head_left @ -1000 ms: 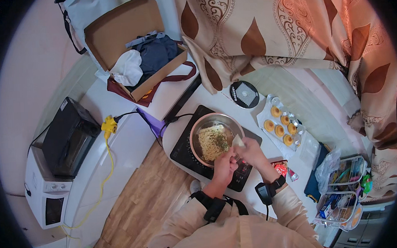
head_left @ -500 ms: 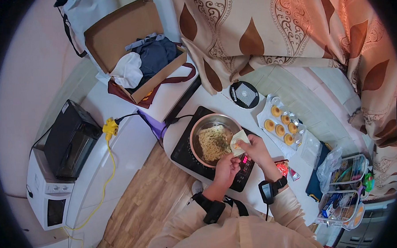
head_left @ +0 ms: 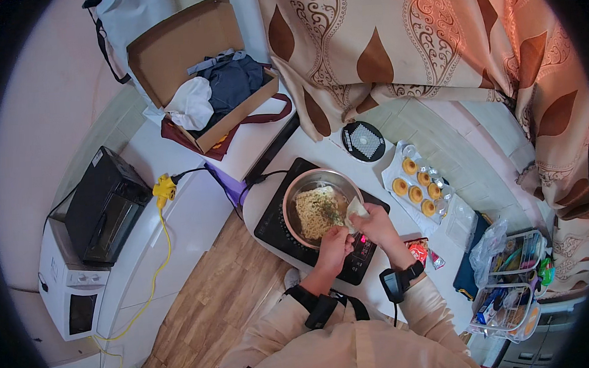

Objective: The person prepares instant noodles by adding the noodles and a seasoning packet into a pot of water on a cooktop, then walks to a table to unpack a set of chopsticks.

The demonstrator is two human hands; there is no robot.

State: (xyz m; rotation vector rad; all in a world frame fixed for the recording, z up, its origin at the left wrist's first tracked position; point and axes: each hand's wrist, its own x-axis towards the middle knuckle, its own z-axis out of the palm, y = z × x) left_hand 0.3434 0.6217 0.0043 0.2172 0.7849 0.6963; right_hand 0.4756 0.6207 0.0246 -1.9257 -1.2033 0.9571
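Note:
A metal pot point(head_left: 356, 186) stands on the black induction cooker point(head_left: 274, 218). Inside it a block of instant noodles point(head_left: 317, 212) lies in liquid, with dark green flakes scattered over its upper right side. Over the pot's right rim my right hand point(head_left: 379, 227) grips a small pale seasoning sachet point(head_left: 355, 209), which looks crumpled and tilted. My left hand point(head_left: 334, 249) is closed in a pinch at the sachet's lower edge, by the pot's near rim; its fingertips partly hide what they hold. Red lit digits show on the cooker's panel beneath my right hand.
Several round pastries point(head_left: 415, 193) sit on a white tray to the right. Nearby are a red packet point(head_left: 417, 249), a round black-and-white mat point(head_left: 363, 141) and wire baskets point(head_left: 510, 306). Leftward stand a black oven point(head_left: 105, 212), a yellow power cord point(head_left: 161, 255) and an open cardboard box point(head_left: 239, 114).
The sachet has gone from flat and spread to more bunched and tipped in my right hand. More dark green flakes show on the noodles. Both hands have barely shifted.

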